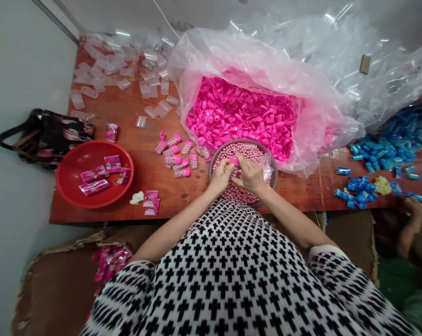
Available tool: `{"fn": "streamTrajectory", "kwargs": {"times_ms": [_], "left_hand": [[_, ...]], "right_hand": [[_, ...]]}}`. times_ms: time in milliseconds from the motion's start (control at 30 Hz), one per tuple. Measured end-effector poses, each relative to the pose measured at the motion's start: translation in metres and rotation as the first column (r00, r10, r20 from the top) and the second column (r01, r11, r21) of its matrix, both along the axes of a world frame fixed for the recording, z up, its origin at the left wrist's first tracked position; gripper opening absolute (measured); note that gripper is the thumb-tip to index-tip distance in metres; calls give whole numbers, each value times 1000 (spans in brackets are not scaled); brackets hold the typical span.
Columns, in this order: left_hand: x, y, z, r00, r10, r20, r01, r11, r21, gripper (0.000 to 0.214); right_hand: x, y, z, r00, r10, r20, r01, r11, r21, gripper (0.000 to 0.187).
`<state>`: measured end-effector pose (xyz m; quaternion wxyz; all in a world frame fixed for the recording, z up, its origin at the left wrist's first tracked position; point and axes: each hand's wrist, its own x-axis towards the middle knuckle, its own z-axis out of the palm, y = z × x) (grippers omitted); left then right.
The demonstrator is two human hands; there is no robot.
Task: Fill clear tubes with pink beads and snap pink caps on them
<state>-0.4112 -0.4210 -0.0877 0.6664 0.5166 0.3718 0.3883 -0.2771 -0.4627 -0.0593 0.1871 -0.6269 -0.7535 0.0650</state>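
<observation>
Over a grey bowl [275,173] of small pink balls [239,194], my two hands meet at a pink cap [234,161]. My left hand [222,176] is closed, its fingertips at the cap's left side. My right hand [252,175] pinches from the right, thumb against the cap. Whatever container sits under the cap is mostly hidden by my fingers. Clear plastic containers [266,165] rest at the bowl's right side. Left of the bowl lie several small clear bottles [194,161] with pink balls inside and pink caps.
Behind the bowl, a large plastic bag [301,84] holds pink caps [238,116]. Empty clear containers [106,65] lie back left. A red bowl [69,186] with pink packets [94,186] stands left, beside a black bag [57,135]. Blue packets [361,191] and another person's hand [414,207] are at right.
</observation>
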Motion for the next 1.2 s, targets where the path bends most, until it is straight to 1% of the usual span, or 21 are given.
{"fn": "streamTrajectory", "kwargs": {"times_ms": [67, 200, 300, 333, 400, 467, 500, 567, 600, 667, 733, 800, 833, 900, 967, 1033, 1067, 1100, 1133, 1167, 1200], "left_hand": [[-3, 3, -1, 999, 45, -19, -44, 998, 43, 44], [-18, 7, 0, 970, 242, -30, -241, 970, 36, 50], [-48, 16, -6, 929, 357, -98, -364, 929, -63, 45], [-61, 22, -10, 909, 397, -130, -409, 908, -88, 42], [-92, 37, -22, 870, 462, -174, -479, 875, -71, 35], [-122, 52, -38, 836, 509, -206, -518, 855, 11, 24], [-134, 59, -46, 820, 523, -233, -514, 852, 101, 20], [-148, 67, -60, 794, 537, -286, -477, 841, 254, 14], [-149, 68, -64, 780, 543, -311, -450, 833, 322, 15], [-139, 62, -63, 762, 541, -356, -390, 822, 415, 23], [-117, 47, -52, 772, 494, -400, -296, 836, 462, 29], [-89, 29, -38, 825, 362, -434, -145, 878, 456, 33], [-75, 21, -31, 857, 280, -432, -68, 893, 445, 34], [-49, 7, -22, 904, 118, -411, 71, 907, 416, 37], [-28, -2, -18, 929, -64, -365, 202, 914, 352, 43], [-12, -7, -19, 935, -196, -295, 278, 922, 268, 44], [-6, -7, -19, 939, -234, -251, 291, 931, 221, 43], [-2, -7, -20, 945, -256, -201, 291, 941, 170, 43], [1, -6, -21, 951, -271, -149, 289, 950, 116, 43], [3, -5, -21, 954, -284, -96, 291, 955, 61, 45], [4, -3, -21, 953, -300, -49, 300, 954, 9, 47]], "right_hand": [[-12, 2, 0, 1000, 25, 3, -25, 1000, 4, 65], [-48, -1, -10, 995, 84, -48, -83, 996, 18, 72], [-62, -16, -18, 974, 179, -137, -181, 983, -3, 79], [-61, -22, -20, 962, 220, -163, -225, 974, -16, 76], [-49, -36, -21, 952, 234, -199, -247, 968, -44, 58], [-28, -47, -21, 971, 109, -212, -126, 990, -70, 38], [-17, -50, -22, 978, 14, -209, -31, 997, -77, 32], [3, -51, -25, 973, -150, -175, 137, 987, -83, 30], [10, -50, -27, 969, -201, -145, 189, 978, -91, 32], [18, -44, -34, 967, -242, -82, 231, 965, -127, 36], [18, -39, -42, 967, -248, -61, 234, 957, -172, 35], [16, -35, -48, 957, -265, -119, 241, 953, -185, 30], [15, -34, -49, 939, -289, -185, 256, 950, -181, 28], [15, -34, -49, 856, -341, -389, 291, 939, -182, 28], [17, -35, -45, 691, -363, -626, 274, 932, -238, 34], [20, -37, -39, 503, -349, -791, 176, 937, -302, 40], [22, -37, -35, 434, -336, -836, 117, 941, -318, 43], [23, -38, -31, 393, -322, -861, 70, 945, -321, 45], [25, -39, -27, 386, -303, -871, 36, 949, -313, 45], [27, -39, -23, 410, -279, -868, 20, 954, -298, 44], [29, -39, -20, 463, -252, -850, 10, 960, -279, 43]]}}
